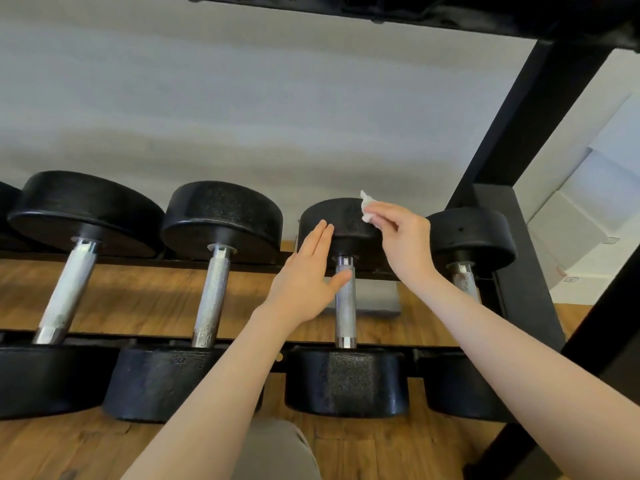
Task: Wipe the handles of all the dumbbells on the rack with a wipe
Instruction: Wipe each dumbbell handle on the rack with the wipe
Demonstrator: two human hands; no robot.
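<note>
Several black dumbbells with knurled silver handles lie across the low rack (242,339). My right hand (401,237) pinches a small white wipe (366,206) above the far head of the third dumbbell (346,382). My left hand (308,275) is flat, fingers straight, beside that dumbbell's handle (345,306), with the thumb touching the handle's upper part. To the left lie a dumbbell with a whitish handle (67,292) and one with a knurled handle (212,296). A fourth dumbbell's handle (465,282) shows at the right, partly hidden by my right forearm.
A black upper shelf (450,12) of the rack runs overhead. A black upright post (530,112) stands at the right. Wooden floor (138,299) shows under the rails. A white wall (242,116) is behind.
</note>
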